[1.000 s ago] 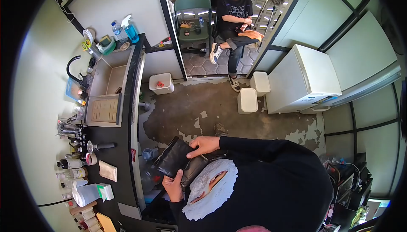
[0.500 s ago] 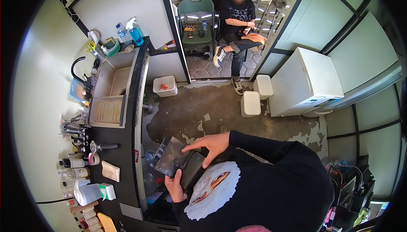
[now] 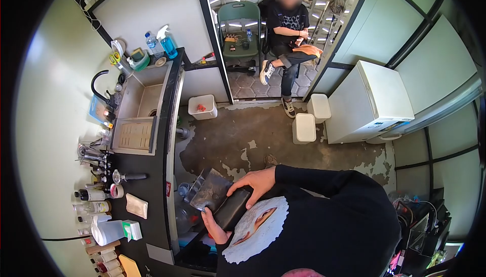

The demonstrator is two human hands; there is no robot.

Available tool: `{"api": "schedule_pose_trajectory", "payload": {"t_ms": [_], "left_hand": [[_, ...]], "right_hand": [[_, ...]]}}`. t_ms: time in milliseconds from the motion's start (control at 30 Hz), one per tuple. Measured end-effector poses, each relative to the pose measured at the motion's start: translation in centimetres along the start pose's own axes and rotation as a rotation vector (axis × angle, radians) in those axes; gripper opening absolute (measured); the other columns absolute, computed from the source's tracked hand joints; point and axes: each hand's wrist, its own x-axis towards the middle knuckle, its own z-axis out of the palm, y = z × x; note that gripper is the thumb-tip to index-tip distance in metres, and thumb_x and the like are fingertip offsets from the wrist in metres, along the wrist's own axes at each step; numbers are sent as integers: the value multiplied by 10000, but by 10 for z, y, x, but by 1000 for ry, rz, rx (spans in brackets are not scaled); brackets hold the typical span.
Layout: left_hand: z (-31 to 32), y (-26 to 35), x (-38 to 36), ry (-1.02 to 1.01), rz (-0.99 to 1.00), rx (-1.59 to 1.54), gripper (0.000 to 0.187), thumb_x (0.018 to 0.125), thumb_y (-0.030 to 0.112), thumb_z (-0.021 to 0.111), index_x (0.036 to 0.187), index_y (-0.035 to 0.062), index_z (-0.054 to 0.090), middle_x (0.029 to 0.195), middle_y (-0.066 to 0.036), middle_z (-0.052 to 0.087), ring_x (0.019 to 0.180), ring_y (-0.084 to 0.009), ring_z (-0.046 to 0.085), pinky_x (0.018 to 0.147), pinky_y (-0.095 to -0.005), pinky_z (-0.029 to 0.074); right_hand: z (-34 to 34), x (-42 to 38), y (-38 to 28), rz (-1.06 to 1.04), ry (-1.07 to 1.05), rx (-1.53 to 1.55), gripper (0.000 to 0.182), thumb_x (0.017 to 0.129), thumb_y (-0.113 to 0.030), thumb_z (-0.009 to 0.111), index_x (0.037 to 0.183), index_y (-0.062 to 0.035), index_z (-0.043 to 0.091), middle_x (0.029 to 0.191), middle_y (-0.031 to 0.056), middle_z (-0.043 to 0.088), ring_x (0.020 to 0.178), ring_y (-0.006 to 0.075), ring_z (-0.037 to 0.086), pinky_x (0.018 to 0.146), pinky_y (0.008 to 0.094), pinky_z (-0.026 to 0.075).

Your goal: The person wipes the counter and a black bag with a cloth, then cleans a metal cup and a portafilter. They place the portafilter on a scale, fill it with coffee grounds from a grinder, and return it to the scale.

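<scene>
one dark pouch (image 3: 234,210), held in front of the black shirt (image 3: 329,216) near the counter (image 3: 156,203).
the right hand (image 3: 258,183), half open, curves its fingers over the pouch; the left hand (image 3: 215,226), partly open, supports its edge, its exact grip hard to see. the pouch's contents are hidden. the white tub (image 3: 203,115) holds something red, too small to name.
</scene>
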Motion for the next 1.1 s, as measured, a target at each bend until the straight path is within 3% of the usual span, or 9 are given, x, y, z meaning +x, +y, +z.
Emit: {"api": "schedule_pose_trajectory", "payload": {"t_ms": [133,367,433,467,533,633,700,867,1100], "left_hand": [[-10,-15,-4,323,51,122,484,996,333,565,1345,17,450,1249,-138,566,1094,-229,605,903,-375,516],[-41,-23,21,169,514,284,536,890,195,711,1376,82,515,1156,-78,644,1057,-188,603,922,-321,471],[-39,-6,13,-294,225,521,646,1028,332,527,1572,162,224,596,53,310,509,-41,267,457,-242,218],[-40,-8,25,-251,274,489,646,1028,332,527,1572,162,224,596,53,310,509,-41,267,457,-242,218],[-54,-18,25,-528,177,385,836,857,461,743,1502,93,358,1510,-118,367,1375,-291,385,1105,-456,373],[-32,7,8,-316,381,927,483,829,162,775,1277,100,607,1098,-59,666,1032,-169,606,924,-308,467],[-35,8,10,-290,305,1009,521,836,220,778,1267,10,575,1144,-85,635,992,-158,597,890,-284,479],[-37,13,9,-347,157,557,515,788,89,811,1232,-19,575,1120,-75,624,1023,-148,595,886,-274,474],[-28,17,6,-292,104,553,497,771,73,820,1195,-24,579,1058,-86,631,917,-119,600,809,-251,479]], "right_hand": [[11,3,12,21,-15,77,674,804,-312,804,1379,-116,513,1309,133,597,1191,255,578,1013,363,434],[18,18,52,7,-40,-45,599,867,-398,746,1340,-92,541,1378,111,553,1284,221,506,1085,330,367],[12,16,47,92,-81,-5,596,859,-449,738,1334,-140,554,1345,107,571,1256,229,524,1070,338,376],[7,16,40,122,-107,27,595,858,-500,724,1336,-188,558,1313,101,589,1237,241,535,1059,352,382],[-2,21,32,100,-123,6,584,856,-497,728,1329,-194,565,1275,96,606,1206,223,548,1043,334,392],[2,20,41,58,-71,-60,557,850,-432,754,1289,-125,602,1264,103,609,1187,208,557,1024,323,410],[1,22,40,40,-27,-19,544,844,-387,772,1271,-86,618,1224,111,625,1154,207,573,1003,316,425],[-2,19,21,76,64,-95,611,802,-459,785,1247,-75,619,1168,133,668,1087,239,636,937,337,473],[3,11,15,126,103,-17,622,787,-463,792,1241,-82,602,1157,138,660,1061,267,630,904,361,467]]}}
